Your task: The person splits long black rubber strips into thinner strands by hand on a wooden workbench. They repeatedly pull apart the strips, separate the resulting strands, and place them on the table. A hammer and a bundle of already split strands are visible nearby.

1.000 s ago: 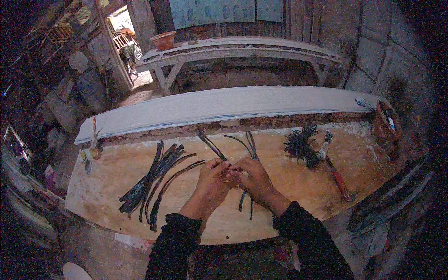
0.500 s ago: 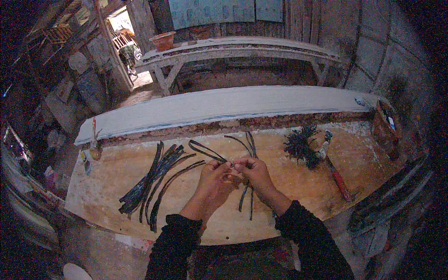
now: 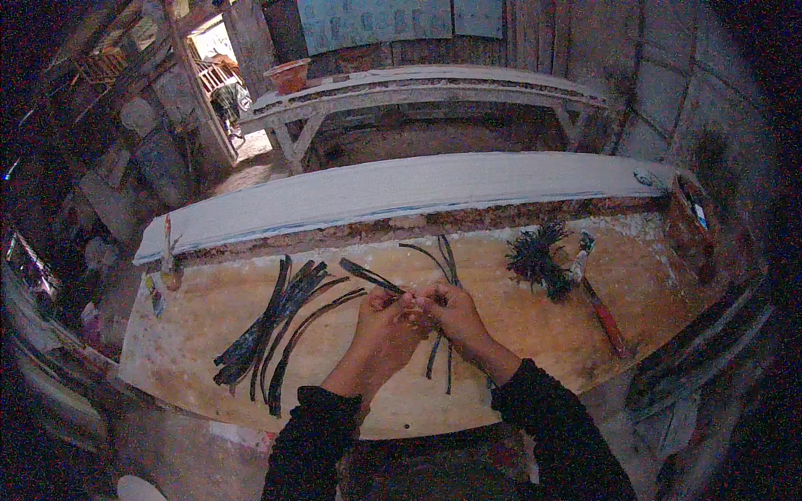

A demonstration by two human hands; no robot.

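Observation:
Over the middle of the wooden board [image 3: 334, 401], my two hands meet fingertip to fingertip. A dark, flat strip [image 3: 368, 275], folded back on itself, sticks out to the upper left from the fingers of my left hand [image 3: 386, 330]. My right hand [image 3: 458, 321] pinches at the same spot; the strip's end there is hidden by the fingers. Beyond and below the right hand lie a few thin dark strips [image 3: 449, 259], partly covered by it. Left of my hands rests a loose bundle of similar strips [image 3: 271, 321].
A bushy clump of short black pieces [image 3: 539, 259] lies at the right beside a red-handled tool [image 3: 603, 321]. Along the board's far edge runs a long whitish surface [image 3: 401, 190]. A brown container [image 3: 692, 217] stands far right. Another bench [image 3: 426, 88] with an orange pot [image 3: 288, 77] is behind.
The held strip's loop has narrowed, its two sides now lying close together. My fingertips have drawn closer to each other. The strips on the board stay as they were.

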